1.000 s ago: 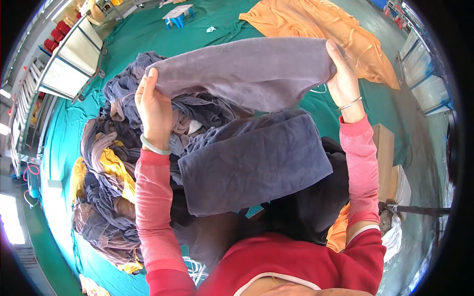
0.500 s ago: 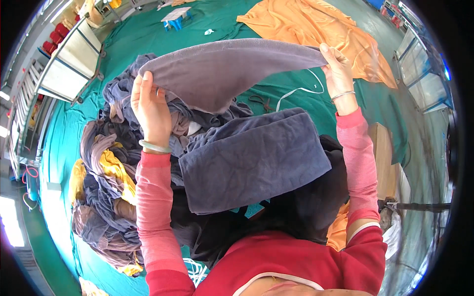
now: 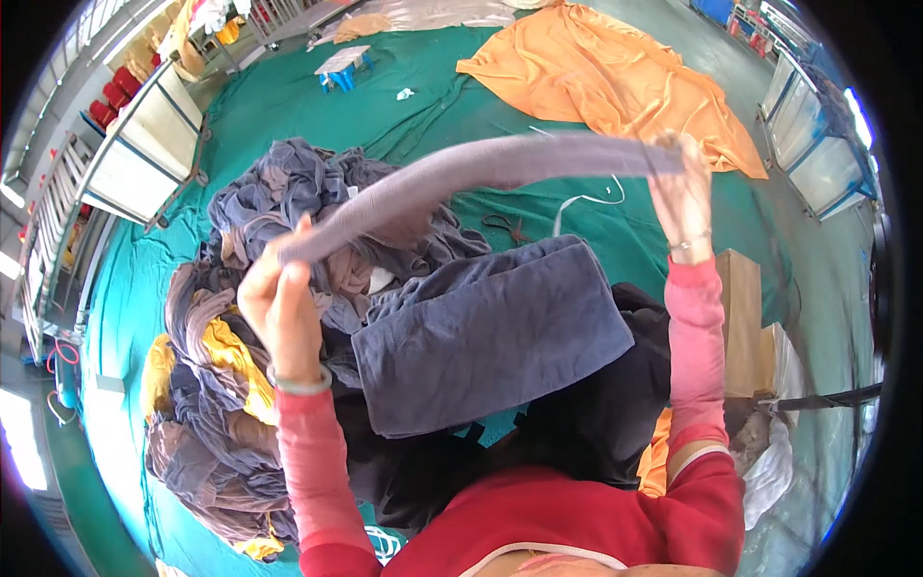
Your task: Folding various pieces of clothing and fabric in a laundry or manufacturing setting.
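A grey-brown towel point(image 3: 500, 165) is stretched in the air between my two hands, its upper edge arching and slightly blurred. My left hand point(image 3: 281, 313) pinches one end between thumb and fingers. The other end is in my right hand point(image 3: 681, 197), which is smeared by motion but closed on the corner. Below the towel, a folded blue-grey towel stack point(image 3: 500, 337) lies across my lap. To the left, a large heap of crumpled grey and brown towels point(image 3: 279, 197) spreads over the floor, with a yellow cloth point(image 3: 238, 370) among them.
Green sheeting point(image 3: 288, 101) covers the floor. Scissors point(image 3: 505, 228) and a white strap point(image 3: 586, 198) lie beyond the stack. An orange cloth point(image 3: 596, 72) is spread farther off. A cardboard box point(image 3: 738, 317) stands at right. Wheeled carts point(image 3: 154, 144) and a small blue-legged stool point(image 3: 341, 72) stand around.
Both hands have come down and nearer to me with the towel. Its hanging part has swung up, so it now looks like a narrow band. The folded stack stays on my lap.
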A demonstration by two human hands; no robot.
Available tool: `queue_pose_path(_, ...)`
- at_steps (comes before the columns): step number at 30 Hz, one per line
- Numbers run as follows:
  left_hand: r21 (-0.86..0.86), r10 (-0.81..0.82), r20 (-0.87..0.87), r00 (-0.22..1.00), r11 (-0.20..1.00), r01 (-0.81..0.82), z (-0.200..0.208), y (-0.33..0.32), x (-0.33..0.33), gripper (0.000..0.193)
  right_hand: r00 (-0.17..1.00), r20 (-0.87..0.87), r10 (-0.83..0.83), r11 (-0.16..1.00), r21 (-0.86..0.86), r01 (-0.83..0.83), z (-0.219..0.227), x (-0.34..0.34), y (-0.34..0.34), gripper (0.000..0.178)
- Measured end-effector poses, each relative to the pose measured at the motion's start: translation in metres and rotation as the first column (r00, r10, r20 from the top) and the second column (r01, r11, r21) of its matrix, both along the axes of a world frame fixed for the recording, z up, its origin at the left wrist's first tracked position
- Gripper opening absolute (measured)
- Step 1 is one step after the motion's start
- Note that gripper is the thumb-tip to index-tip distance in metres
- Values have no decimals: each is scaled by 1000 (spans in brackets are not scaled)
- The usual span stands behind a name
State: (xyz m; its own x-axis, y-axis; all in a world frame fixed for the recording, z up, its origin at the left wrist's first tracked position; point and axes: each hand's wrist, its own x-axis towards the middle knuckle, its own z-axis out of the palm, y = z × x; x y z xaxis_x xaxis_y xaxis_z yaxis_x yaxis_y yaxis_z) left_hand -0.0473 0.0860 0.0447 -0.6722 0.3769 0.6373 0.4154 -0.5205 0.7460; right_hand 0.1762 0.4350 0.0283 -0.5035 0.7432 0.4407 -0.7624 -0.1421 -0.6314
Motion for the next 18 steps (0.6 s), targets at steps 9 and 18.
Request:
queue_pose_path(9,-212,-490,-196,850,867,451,-4,-75,74,26,676,203,708,398,676,-620,8,110,-22,37)
queue_pose_path(18,-351,-934,-211,288,347,870,-13,-79,76,31,366,314,876,153,538,-829,15,103,-53,30)
